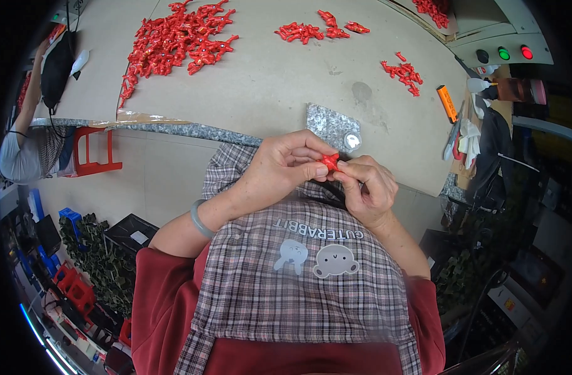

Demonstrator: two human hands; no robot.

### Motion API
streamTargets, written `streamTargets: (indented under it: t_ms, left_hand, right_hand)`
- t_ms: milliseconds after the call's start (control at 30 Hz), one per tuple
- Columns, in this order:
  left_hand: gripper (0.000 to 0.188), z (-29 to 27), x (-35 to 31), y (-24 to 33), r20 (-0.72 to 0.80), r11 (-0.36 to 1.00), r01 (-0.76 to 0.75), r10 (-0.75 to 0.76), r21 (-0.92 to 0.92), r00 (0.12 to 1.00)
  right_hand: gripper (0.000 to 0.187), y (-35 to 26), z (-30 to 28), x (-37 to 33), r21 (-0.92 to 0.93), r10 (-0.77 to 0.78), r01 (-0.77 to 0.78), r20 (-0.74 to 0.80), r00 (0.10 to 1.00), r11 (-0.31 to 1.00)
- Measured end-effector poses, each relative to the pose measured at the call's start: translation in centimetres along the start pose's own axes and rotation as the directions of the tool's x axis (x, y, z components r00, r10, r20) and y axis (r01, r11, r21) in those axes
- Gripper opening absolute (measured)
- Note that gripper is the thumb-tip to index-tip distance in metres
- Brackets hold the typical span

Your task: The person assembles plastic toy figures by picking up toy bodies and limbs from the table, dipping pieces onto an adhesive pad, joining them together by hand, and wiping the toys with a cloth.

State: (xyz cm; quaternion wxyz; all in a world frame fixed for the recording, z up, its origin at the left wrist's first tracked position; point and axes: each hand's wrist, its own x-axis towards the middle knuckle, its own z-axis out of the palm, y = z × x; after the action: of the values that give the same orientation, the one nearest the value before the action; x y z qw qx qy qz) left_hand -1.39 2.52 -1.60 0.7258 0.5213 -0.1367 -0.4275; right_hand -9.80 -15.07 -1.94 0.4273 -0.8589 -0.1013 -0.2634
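Note:
Both my hands meet just in front of my checked apron [298, 281], below the table's near edge. A small red plastic piece [329, 162] is pinched between the fingertips of my left hand [284, 167] and my right hand [366, 187]. Most of the piece is hidden by my fingers. A grey-green bangle [200, 220] sits on my left wrist.
On the beige table [267, 94] lie a large heap of red pieces [176, 37], smaller red clusters [311, 30] [403, 74], a small round silver object [351, 141] and an orange marker [447, 103]. Another person [29, 134] sits at the left by a red stool [92, 150].

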Motion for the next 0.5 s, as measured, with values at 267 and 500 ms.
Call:
streamTargets:
  t_ms: [267,500]
  left_hand:
    - [0.024,-0.14,0.09,-0.23,0.001,1.0,-0.005,0.005,-0.009,1.0]
    - [0.023,-0.11,0.17,0.15,-0.004,1.0,-0.011,0.011,-0.006,1.0]
  right_hand:
    - [0.016,0.21,0.09,-0.09,-0.012,0.005,-0.005,0.001,1.0,1.0]
    - [0.016,0.06,-0.11,0.31,-0.009,-0.002,0.002,0.009,1.0,1.0]
